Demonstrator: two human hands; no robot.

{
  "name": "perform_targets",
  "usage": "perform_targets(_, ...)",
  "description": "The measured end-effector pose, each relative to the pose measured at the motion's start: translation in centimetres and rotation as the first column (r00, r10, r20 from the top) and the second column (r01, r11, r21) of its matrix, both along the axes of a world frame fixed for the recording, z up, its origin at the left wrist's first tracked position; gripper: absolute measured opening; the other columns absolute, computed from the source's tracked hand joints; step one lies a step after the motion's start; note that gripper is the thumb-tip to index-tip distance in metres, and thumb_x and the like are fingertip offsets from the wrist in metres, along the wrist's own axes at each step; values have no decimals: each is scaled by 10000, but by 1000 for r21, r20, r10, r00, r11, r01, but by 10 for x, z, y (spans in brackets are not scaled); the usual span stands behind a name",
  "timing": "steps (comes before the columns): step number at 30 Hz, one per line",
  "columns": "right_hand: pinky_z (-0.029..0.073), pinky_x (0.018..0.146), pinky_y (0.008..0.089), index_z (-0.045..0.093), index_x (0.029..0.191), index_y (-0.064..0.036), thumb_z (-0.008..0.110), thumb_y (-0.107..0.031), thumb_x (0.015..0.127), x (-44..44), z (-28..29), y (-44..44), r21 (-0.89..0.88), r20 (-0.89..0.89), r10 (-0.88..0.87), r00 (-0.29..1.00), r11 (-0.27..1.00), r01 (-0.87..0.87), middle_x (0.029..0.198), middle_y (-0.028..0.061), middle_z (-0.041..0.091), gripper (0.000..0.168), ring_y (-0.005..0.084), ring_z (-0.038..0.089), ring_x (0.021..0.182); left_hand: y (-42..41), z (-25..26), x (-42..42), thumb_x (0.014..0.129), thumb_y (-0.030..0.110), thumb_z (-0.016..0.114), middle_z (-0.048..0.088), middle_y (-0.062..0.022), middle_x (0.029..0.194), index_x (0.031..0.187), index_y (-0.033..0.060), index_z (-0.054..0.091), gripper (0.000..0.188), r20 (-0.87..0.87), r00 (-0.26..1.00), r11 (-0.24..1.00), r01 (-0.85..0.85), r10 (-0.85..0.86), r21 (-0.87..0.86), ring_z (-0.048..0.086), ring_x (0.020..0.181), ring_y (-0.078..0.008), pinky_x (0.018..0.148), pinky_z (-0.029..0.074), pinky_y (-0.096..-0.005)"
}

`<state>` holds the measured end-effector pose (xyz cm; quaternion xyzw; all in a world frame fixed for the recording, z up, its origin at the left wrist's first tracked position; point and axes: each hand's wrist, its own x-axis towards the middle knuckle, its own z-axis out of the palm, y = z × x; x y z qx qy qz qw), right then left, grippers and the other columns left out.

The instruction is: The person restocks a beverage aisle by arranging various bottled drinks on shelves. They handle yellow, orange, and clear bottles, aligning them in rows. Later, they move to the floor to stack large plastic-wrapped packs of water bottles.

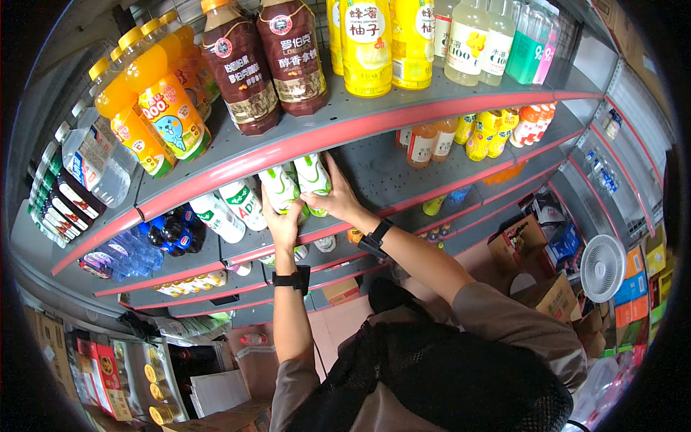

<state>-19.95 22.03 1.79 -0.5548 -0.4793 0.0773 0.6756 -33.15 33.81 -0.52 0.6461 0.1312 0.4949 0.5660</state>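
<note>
On the second shelf, my left hand [282,222] and my right hand [341,198] press in from both sides on a small group of white bottles with green swirls. The left bottle [279,190] is by my left fingers and thumb. Against my right palm and thumb stands the right bottle [313,175]. Parts of other similar bottles show between and behind these two; their number is hidden. Just left of my left hand is a white bottle with green and red print [243,204]. Each wrist wears a black band.
The upper shelf's red front edge [345,133] runs close above my hands. Large brown drink bottles [294,59], orange juice bottles [167,116] and yellow bottles [367,48] stand on it. Pinkish bottles [420,146] are farther right. Cardboard boxes [521,245] and a white fan [603,268] lie right.
</note>
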Motion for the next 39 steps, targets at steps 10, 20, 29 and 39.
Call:
perform_targets(10,320,1251,431,136,1661,61,911,-365,801,3,-8,6,88,-109,164,980,984,-155,1641,257,367,1235,318,372,1527,2,-16,2,808,70,838,569,-145,1452,1583,-30,401,895,14,999,999,-51,51,5,548,1327,-246,1163,415,-396)
perform_targets(20,273,1278,447,100,1655,102,882,-429,827,15,-11,-1,-66,39,32,999,997,-29,1692,327,244,1256,383,282,1583,-21,-2,8,807,126,836,680,-216,1268,1502,-81,464,815,-23,943,927,-320,331,194,651,1151,-275,1043,502,-407)
perform_targets(29,446,1178,446,399,1598,-29,892,-193,843,-9,5,-152,-29,183,-44,982,998,50,1658,178,410,916,294,434,1517,-16,-11,-1,797,57,780,685,-231,1246,1486,-81,479,764,-69,905,886,-393,421,248,668,1110,-295,1026,503,-404)
perform_targets(39,567,828,279,659,1124,43,681,51,950,148,12,-344,283,60,-671,739,721,632,1107,128,728,175,158,721,947,-24,-31,3,895,101,754,556,-294,1511,1582,-119,373,816,-105,819,812,-527,564,252,559,1361,-335,1186,379,-419)
